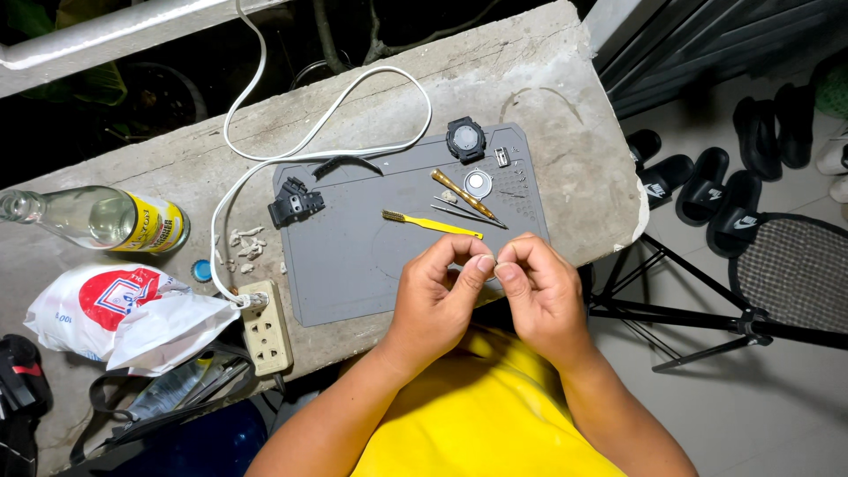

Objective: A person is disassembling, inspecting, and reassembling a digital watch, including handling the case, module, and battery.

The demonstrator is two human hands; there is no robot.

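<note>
**A:** From the head camera, what's in hand?

**B:** Both hands meet at the near edge of the grey work mat [353, 256]. The left hand [437, 296] and right hand [539, 296] pinch fingertip to fingertip around something too tiny to make out; I'd guess a small watch part, but I cannot tell.

**A:** How tight is the pinch?

**B:** Closed down, thumbs and forefingers pressed together, other fingers curled in. Nothing hangs free.

**A:** How would you do it well?

**B:** Keep the pinch low over the mat, so a dropped piece lands on the mat, not the concrete ledge [548, 79]. Light pressure, wrists steady.

**A:** And around the grip?

**B:** Just beyond the fingertips lie the yellow brush [428, 223], tweezers [468, 213] and a wooden-handled tool [461, 194]. Farther off sit the round case back [477, 184] and the black watch body [465, 139]. Far-left of the grip lies a strap piece [296, 203].
</note>
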